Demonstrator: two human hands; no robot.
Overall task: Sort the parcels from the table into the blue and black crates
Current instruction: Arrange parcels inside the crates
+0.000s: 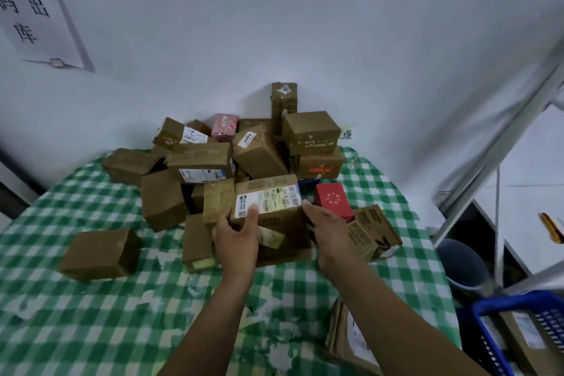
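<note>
A pile of several brown cardboard parcels lies on the table with the green checked cloth, against the white wall. At the pile's front sits a brown parcel with a white shipping label. My left hand grips its left side, thumb on the label. My right hand holds its right side. A red box stands just right of it. The blue crate is at the bottom right beside the table, with parcels inside. No black crate is in view.
A lone brown box lies at the table's left front. A flat parcel hangs over the table's near right edge. A grey bin and white shelving stand to the right. A paper sign hangs on the wall.
</note>
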